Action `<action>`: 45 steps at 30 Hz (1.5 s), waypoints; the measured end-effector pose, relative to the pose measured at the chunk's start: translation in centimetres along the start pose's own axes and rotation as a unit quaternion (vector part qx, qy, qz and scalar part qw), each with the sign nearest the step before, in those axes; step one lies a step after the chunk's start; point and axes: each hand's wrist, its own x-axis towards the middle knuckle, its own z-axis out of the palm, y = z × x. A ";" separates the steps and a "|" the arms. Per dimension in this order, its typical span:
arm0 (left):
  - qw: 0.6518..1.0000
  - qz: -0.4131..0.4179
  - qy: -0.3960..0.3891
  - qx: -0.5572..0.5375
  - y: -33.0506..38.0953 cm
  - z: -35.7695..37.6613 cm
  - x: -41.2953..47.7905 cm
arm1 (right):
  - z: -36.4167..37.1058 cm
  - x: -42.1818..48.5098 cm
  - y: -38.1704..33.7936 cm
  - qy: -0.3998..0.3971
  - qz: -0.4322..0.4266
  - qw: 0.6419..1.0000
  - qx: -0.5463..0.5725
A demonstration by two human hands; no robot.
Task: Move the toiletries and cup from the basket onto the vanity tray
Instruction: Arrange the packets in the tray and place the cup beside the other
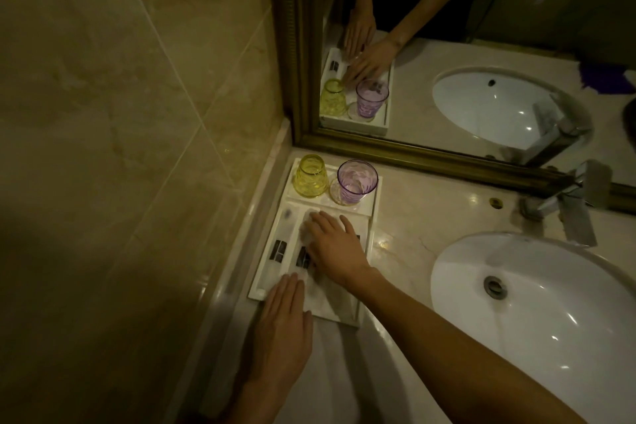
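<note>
White rectangular vanity tray (373,217) sits on marble counter (413,217) in corner by gold-framed mirror (447,155). Yellow glass cup (309,176) inverted, purple glass cup (356,182) upright, both in tray's far compartment. Right hand (335,246) flat, fingers spread, pressing white wrapped toiletry packet (304,256), possibly several. Left hand (284,317) flat, fingers together, on tray's near edge.

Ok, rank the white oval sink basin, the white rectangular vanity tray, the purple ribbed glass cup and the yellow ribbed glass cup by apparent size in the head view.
1. White oval sink basin
2. White rectangular vanity tray
3. Purple ribbed glass cup and yellow ribbed glass cup: alike, no ranking.
</note>
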 end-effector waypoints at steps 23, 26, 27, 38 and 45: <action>0.998 0.013 -0.067 -0.016 0.8 -0.1 -1.1 | -1.5 0.1 4.8 0.108 0.054 0.993 0.010; 0.995 0.046 -0.091 -0.025 2.1 0.2 -0.5 | -0.7 -1.6 5.2 0.089 -0.003 0.996 0.006; 0.993 0.052 -0.100 -0.024 2.5 0.5 -0.3 | -0.3 -2.0 5.1 0.073 -0.024 0.997 -0.001; 0.989 0.027 -0.142 0.014 2.9 0.2 0.0 | 0.4 -3.6 4.4 0.017 -0.035 0.999 -0.011; 0.989 0.038 -0.146 -0.002 3.0 -0.2 -0.5 | 0.9 -4.6 4.2 0.019 -0.027 0.999 0.006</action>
